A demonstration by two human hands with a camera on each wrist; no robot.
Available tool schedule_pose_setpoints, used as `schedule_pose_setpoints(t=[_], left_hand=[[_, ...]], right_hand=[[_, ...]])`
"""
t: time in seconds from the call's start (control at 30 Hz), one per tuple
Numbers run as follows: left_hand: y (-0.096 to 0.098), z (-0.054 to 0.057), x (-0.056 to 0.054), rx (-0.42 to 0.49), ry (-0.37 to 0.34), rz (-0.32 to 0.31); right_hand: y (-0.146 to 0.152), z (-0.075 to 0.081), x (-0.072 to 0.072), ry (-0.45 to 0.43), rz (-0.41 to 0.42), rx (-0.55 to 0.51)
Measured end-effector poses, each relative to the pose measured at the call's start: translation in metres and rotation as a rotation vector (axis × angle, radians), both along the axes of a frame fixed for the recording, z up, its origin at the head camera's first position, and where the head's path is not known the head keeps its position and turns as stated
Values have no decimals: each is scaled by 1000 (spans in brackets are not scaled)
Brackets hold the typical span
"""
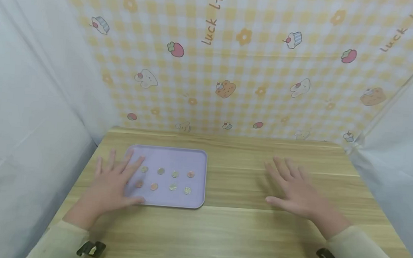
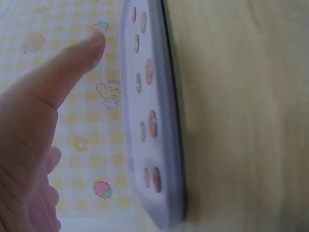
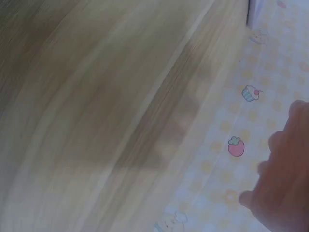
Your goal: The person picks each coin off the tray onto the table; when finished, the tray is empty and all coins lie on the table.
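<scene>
Splayed and empty, the left hand (image 1: pixel 108 189) overlaps the nine-o'clock edge of a lilac tray (image 1: pixel 175 159) of coins (image 1: pixel 160 171) — the right hand (image 1: pixel 294 191), likewise, hovers at three.

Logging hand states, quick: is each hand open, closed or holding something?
Left hand: open, holding nothing, near the purple tray.
Right hand: open, holding nothing, above the table.

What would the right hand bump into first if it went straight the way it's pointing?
Probably the yellow-checked cloth behind the wooden tabletop; I see no object between the cloth and the right hand. Depth is unclear, so if the fingers angle downward, they may touch the tabletop first.
</scene>
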State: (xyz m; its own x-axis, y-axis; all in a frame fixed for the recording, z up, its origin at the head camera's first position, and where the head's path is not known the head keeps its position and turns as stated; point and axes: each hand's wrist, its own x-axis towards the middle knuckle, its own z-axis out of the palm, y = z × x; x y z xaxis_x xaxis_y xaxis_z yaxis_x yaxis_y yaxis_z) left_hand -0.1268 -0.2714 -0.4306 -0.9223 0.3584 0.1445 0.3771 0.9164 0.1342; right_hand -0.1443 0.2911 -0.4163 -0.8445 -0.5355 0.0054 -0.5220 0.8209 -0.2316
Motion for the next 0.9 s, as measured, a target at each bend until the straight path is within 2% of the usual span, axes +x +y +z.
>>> schedule_pose_setpoints(t=[0.07,0.2,0.27,0.33,0.47,0.57,0.63,0.77,0.83,0.9], left_hand=[[-5,-10,-1,94,33,23],[-16,-30,-3,328,135,45],[-20,-38,-4,406,168,47],[-25,-46,-4,466,159,59],[-36,-59,1,562,60,116],[-41,-67,4,612,20,143],[-43,-72,4,593,17,158],[-44,-82,6,439,3,229],[-43,-84,8,360,-20,264],[-41,-85,9,321,-36,272]], right_hand=[[-6,-5,-2,-78,13,-101],[-20,-17,-6,-283,38,-385],[-30,-22,-8,-372,49,-511],[-44,-29,-12,-421,54,-591],[-81,-44,-20,-485,41,-686],[-112,-55,-24,-465,-7,-745],[-132,-64,-27,-411,-52,-825],[-169,-82,-30,-234,-168,-966],[-185,-87,-31,-138,-197,-988],[-198,-91,-34,-42,-202,-973]])
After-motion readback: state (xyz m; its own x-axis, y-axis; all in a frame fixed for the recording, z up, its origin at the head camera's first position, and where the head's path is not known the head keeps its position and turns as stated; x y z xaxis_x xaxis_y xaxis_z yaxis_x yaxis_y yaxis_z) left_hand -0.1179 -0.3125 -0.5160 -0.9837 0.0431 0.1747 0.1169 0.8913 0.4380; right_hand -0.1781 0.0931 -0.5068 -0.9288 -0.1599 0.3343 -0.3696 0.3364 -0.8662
